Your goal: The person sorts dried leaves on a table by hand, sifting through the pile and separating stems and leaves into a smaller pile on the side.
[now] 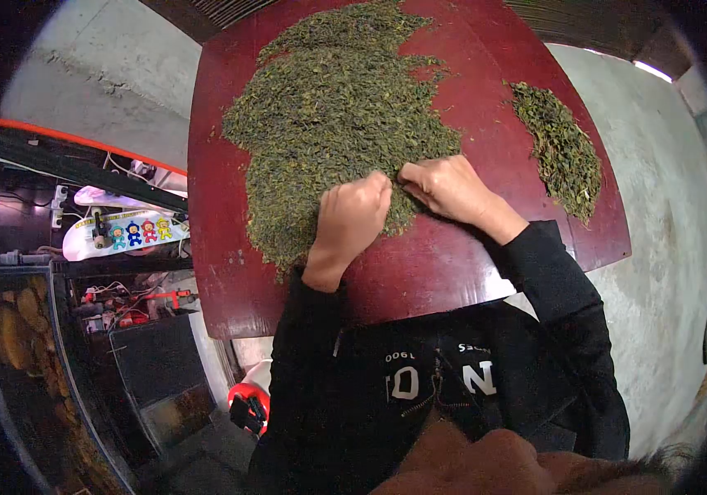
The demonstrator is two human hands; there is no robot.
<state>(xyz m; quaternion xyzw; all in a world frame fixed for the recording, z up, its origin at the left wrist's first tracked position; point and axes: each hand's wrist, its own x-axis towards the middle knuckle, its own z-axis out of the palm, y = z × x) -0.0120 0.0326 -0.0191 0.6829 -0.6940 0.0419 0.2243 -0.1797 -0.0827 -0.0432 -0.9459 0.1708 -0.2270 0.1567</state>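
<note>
My left hand [352, 213] and right hand [451, 191] are curled close together at the near right edge of the large leaf pile [337, 124] on the red table [485, 272]; whether they grip leaves, I cannot tell. A smaller pile [558, 153] lies right.

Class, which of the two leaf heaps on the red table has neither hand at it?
The smaller heap, near the right edge of the table; the left hand and right hand are both at the larger heap.
</note>
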